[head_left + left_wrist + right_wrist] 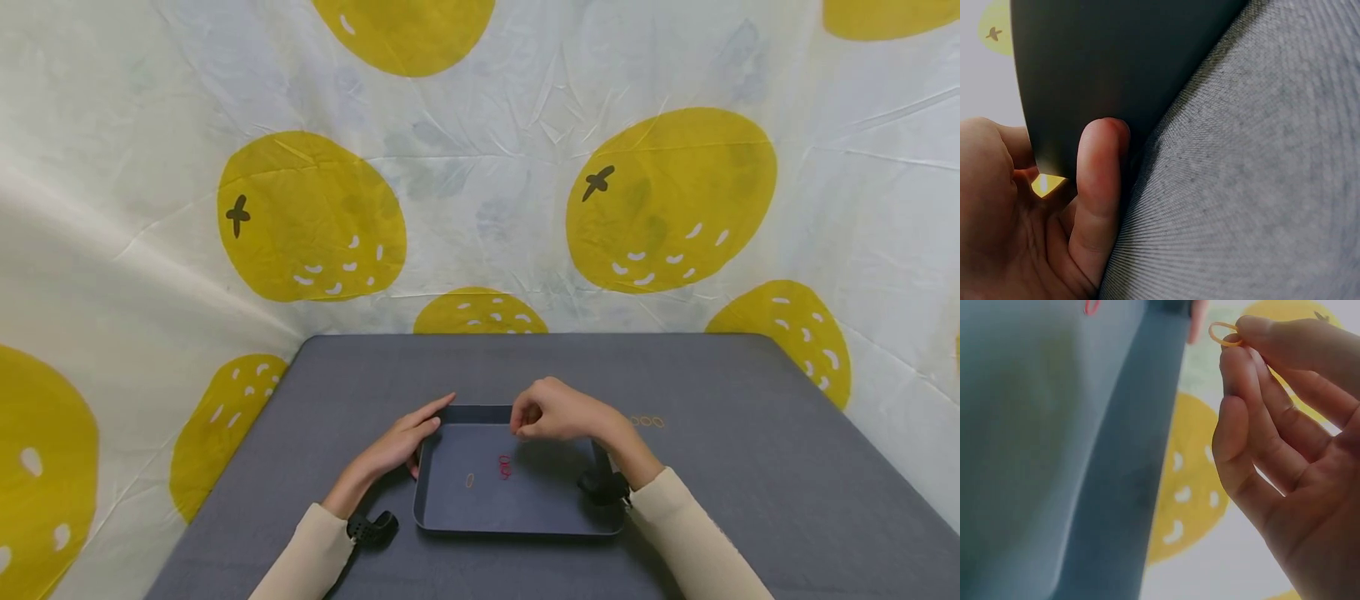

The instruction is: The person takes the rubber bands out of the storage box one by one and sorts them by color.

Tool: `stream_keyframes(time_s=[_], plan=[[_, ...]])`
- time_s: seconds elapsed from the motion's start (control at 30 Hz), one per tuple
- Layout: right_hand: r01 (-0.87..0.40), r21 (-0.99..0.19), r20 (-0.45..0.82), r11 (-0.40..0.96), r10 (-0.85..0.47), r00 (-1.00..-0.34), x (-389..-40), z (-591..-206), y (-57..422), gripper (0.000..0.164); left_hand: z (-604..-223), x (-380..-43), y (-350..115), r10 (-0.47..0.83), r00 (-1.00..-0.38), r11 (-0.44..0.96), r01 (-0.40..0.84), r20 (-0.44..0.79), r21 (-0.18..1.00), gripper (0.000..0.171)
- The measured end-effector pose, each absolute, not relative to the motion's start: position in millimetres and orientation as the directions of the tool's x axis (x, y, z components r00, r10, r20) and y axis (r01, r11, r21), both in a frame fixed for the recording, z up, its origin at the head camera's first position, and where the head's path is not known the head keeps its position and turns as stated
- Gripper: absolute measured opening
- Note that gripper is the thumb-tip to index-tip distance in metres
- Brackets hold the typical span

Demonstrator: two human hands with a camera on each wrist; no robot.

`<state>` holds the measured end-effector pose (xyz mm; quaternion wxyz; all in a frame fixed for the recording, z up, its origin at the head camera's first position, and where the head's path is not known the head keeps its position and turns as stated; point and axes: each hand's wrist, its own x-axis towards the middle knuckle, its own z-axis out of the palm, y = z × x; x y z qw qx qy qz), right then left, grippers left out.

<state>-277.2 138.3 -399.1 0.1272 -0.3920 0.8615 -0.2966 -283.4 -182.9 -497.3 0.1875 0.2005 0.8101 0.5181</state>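
Note:
A dark rectangular tray (517, 521) lies on the table, with small red rubber bands (505, 467) and one orange rubber band (470, 481) in it. My left hand (397, 446) holds the tray's left side near the far corner. In the left wrist view one finger (1099, 187) presses the outside of the wall, while part of the hand passes behind the rim. Above the tray's far right part, my right hand (558, 410) pinches a yellow-orange rubber band (1224, 334) between thumb and forefinger, clearly seen in the right wrist view.
Several orange rubber bands (647, 422) lie in a row on the grey table (750, 467), right of the tray beyond the right wrist. Behind the table hangs a white cloth (480, 200) printed with large yellow fruit. Black wrist straps (372, 529) are on both wrists.

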Motion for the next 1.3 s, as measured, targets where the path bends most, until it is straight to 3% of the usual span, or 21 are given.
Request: stream_keyframes(time_s=[0.6, 1.3], plan=[[-0.513, -0.647, 0.119, 0.565, -0.590, -0.799, -268, -387, 215, 0.005, -500, -284, -183, 0.523, -0.847, 0.377, 0.130, -0.095, 0.917, 0.049], [-0.369, -0.664, 0.082, 0.650, -0.427, -0.901, -275, -397, 297, 0.010, -502, -286, -183, 0.511, -0.854, 0.383, 0.125, -0.096, 0.915, 0.048]])
